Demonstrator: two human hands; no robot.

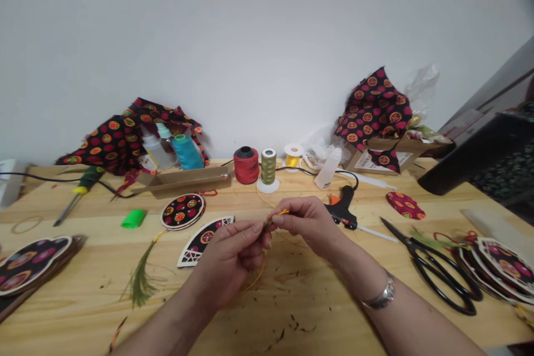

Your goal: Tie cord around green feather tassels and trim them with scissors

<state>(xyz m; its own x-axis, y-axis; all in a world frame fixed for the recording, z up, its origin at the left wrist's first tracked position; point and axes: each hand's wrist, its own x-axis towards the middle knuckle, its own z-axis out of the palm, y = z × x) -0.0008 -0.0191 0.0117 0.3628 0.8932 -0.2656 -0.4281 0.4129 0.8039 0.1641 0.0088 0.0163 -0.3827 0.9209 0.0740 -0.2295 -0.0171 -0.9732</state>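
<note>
Two-handed work on a fine cord at the table (233, 320); the olive-green thread spool (269, 171) serves as landmark. Directly on my side of the spool, my left hand (227, 251) pinches a small olive bundle (267, 226), its fingers closed and largely hiding it. Beside it, my right hand (311, 223) holds the yellow cord (284, 212) between thumb and forefinger, the fingers drawn narrow. The step in hand appears to be binding or knotting the cord at the bundle; whether a knot has formed I cannot tell. The next move seems to call for a steady left pinch and an even pull on the cord. Left of the spool and nearer me lie the fan-shaped piece (207, 238) and the round ornament (182, 211) with its tassel (144, 275); right of it and nearer me, the scissors (436, 270) and the glue gun (345, 208).
</note>
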